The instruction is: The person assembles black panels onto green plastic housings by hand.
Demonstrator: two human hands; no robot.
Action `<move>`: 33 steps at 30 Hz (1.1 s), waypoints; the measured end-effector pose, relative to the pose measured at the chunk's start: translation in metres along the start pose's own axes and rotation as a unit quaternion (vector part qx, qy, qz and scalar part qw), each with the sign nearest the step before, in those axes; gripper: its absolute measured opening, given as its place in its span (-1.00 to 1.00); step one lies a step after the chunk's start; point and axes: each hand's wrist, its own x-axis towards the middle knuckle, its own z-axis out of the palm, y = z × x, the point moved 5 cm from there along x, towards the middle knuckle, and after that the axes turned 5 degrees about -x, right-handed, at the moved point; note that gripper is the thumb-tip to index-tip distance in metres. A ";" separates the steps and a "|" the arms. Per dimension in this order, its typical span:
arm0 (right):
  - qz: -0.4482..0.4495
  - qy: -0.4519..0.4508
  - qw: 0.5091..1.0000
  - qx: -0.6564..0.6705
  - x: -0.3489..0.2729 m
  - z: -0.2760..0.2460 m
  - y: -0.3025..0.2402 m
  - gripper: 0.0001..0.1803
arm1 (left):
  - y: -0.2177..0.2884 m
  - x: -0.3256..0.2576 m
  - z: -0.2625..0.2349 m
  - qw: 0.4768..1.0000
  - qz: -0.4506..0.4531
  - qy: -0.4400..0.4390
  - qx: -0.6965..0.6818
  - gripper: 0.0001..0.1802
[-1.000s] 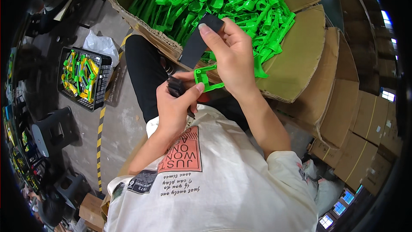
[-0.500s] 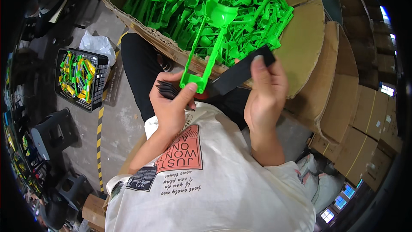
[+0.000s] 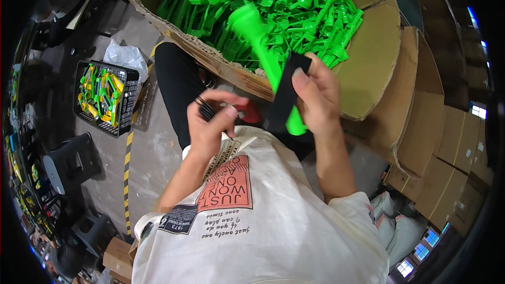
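Note:
My right hand [image 3: 322, 94] grips a flat black strip [image 3: 288, 88] together with a long green plastic part [image 3: 267, 55]. The part slants upward to the left behind the strip, its wide upper end smeared by motion and its lower end showing below the strip. To the left, my left hand [image 3: 213, 121] is curled round a small bundle of black strips [image 3: 205, 109]. Its thumb and forefinger reach toward the green part without touching it. Beyond both hands, a large cardboard box [image 3: 210, 60] holds a heap of similar green parts [image 3: 294, 5].
On the floor at left stands a black plastic crate [image 3: 108, 129] of green and yellow parts, with a white plastic bag [image 3: 123, 55] behind it. A dark stool [image 3: 68, 163] sits nearer. Stacked cartons [image 3: 444, 160] and white sacks [image 3: 405, 236] are at right.
The green part has passed from my left hand to my right and now tilts the other way. My right hand has moved slightly left, its black strip turned more upright against the part.

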 end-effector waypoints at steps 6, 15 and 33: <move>-0.023 -0.362 0.837 -0.410 0.008 0.009 -0.040 -0.79 | 0.017 0.022 -0.002 0.983 -0.139 -0.060 -0.107 -0.50; -0.144 0.004 0.961 -0.235 0.030 -0.024 -0.065 -0.89 | 0.015 0.015 0.002 0.990 -0.104 0.093 0.034 -0.69; -0.287 0.217 0.855 -0.374 -0.027 0.020 0.001 -0.71 | 0.007 0.008 0.005 0.971 -0.057 0.200 0.118 -0.72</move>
